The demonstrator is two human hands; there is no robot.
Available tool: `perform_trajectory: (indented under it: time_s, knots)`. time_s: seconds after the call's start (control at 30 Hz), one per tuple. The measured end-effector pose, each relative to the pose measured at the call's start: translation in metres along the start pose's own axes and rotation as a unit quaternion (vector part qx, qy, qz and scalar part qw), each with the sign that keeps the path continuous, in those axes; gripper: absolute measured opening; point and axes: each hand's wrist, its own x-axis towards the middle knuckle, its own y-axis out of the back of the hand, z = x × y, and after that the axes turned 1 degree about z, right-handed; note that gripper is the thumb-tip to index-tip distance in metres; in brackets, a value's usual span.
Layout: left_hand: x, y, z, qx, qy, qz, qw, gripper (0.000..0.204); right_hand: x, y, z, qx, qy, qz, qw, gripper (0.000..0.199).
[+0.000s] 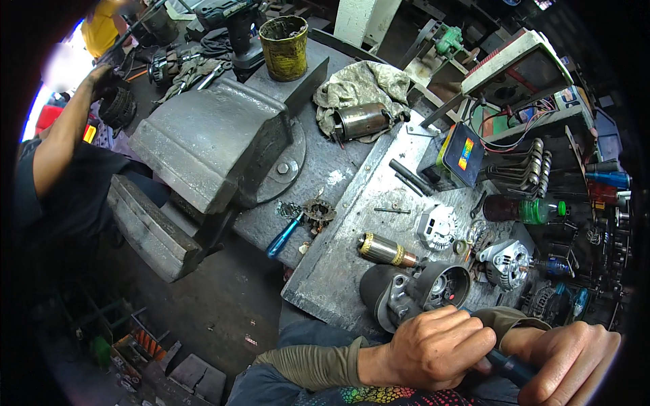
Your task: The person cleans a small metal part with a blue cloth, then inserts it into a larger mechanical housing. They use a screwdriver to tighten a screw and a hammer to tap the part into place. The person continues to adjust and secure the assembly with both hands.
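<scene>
Close to my body, at the lower right, both of my hands are closed on a dark blue, rod-shaped tool handle (509,367). My left hand (440,345) wraps one end, and my right hand (574,362) grips the other. The tool's working end is hidden, so its kind cannot be told. Just beyond my left hand lies a grey cast motor housing (393,298) with a round open end. Behind it, a starter armature (386,250) with a copper end rests on the metal-topped bench (338,271). An alternator (506,264) sits to the right.
A big bench vise (210,142) stands at left, near a blue-handled screwdriver (284,235). Further back are a yellow tin (284,51), a rag (365,84) with a metal cylinder (363,120), and a green-capped bottle (521,210). Another person's arm (64,139) reaches in at far left.
</scene>
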Motion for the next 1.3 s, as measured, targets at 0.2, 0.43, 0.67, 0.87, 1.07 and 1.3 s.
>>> perform_trajectory:
  time_s: [0.2,0.43,0.67,0.87,1.07,1.3]
  knots:
    - [0.001,0.0,0.0,-0.008,0.0,-0.001,1.0,0.028,-0.006,-0.002,0.002,-0.021,-0.018,0.008,1.0,0.011]
    - [0.004,0.005,-0.003,0.006,-0.008,-0.029,1.0,0.029,0.011,0.005,-0.011,-0.086,-0.091,-0.055,0.991,0.013]
    - [0.011,0.026,0.005,0.02,-0.069,-0.057,0.996,0.038,-0.011,-0.033,-0.019,-0.197,0.042,0.085,0.976,0.034]
    - [0.03,0.044,0.042,0.049,0.065,-0.146,0.986,0.028,-0.051,-0.047,-0.064,-0.311,0.015,0.414,0.855,0.048]
    - [0.009,0.035,0.062,-0.075,0.132,-0.179,0.972,0.02,-0.207,-0.002,-0.029,-0.556,-0.248,0.456,0.649,0.016]
    - [-0.012,0.029,0.056,-0.054,0.162,-0.141,0.975,0.019,-0.363,-0.012,0.063,-0.584,-0.514,0.186,0.6,0.044]
